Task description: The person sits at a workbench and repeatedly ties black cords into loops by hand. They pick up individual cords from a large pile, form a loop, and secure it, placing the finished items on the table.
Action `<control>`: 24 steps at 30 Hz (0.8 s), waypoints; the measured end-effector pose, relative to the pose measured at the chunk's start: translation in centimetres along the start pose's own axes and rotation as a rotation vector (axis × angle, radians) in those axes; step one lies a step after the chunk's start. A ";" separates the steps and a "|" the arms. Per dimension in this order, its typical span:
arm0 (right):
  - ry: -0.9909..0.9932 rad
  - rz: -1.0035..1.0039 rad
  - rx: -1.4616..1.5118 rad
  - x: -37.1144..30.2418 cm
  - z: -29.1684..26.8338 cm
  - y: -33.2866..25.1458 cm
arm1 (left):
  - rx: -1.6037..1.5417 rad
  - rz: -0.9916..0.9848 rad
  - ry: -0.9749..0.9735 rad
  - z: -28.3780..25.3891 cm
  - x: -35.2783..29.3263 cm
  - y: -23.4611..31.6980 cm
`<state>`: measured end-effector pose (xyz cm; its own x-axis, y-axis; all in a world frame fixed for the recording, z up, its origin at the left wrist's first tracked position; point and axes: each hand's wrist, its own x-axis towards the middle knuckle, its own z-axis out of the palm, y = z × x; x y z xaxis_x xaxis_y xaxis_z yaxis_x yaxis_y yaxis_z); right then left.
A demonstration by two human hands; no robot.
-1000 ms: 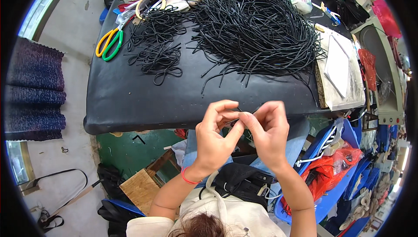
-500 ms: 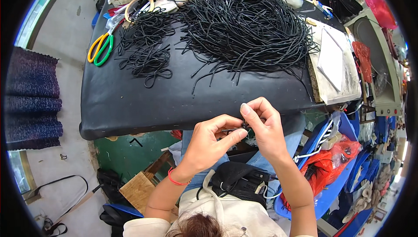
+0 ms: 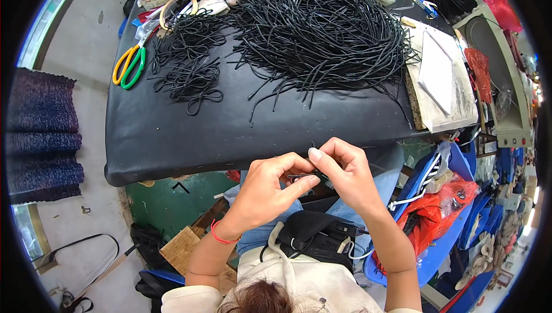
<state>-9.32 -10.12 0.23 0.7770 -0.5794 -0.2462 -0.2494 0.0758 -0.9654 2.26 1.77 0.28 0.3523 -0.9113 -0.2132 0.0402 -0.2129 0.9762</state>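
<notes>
Your left hand (image 3: 264,189) and right hand (image 3: 348,178) are close together, on your side of the big heap of black cords (image 3: 322,37) and well apart from it. Your thumbs and fingers pinch a thin black cord (image 3: 297,177) between the two hands. Your fingers hide most of it, so I can't tell its full shape. A red wristband (image 3: 215,233) is on your left arm. The heap lies on a black table (image 3: 259,134). Just left of the heap are looped black cords (image 3: 198,80). Farther left are scissors (image 3: 133,67) with one yellow and one green handle. Right of the heap, a white sheet (image 3: 436,77) lies on a board (image 3: 463,114).
</notes>
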 end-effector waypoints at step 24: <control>0.263 0.108 0.398 1.4 1.4 -1.1 | -0.342 0.316 0.347 4.0 1.4 -1.5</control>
<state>-7.17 -9.82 0.81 0.5740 -0.7323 -0.3664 -0.0406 0.4215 -0.9059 -1.01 -0.63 -1.64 0.6796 -0.7311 0.0597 0.1627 0.2296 0.9596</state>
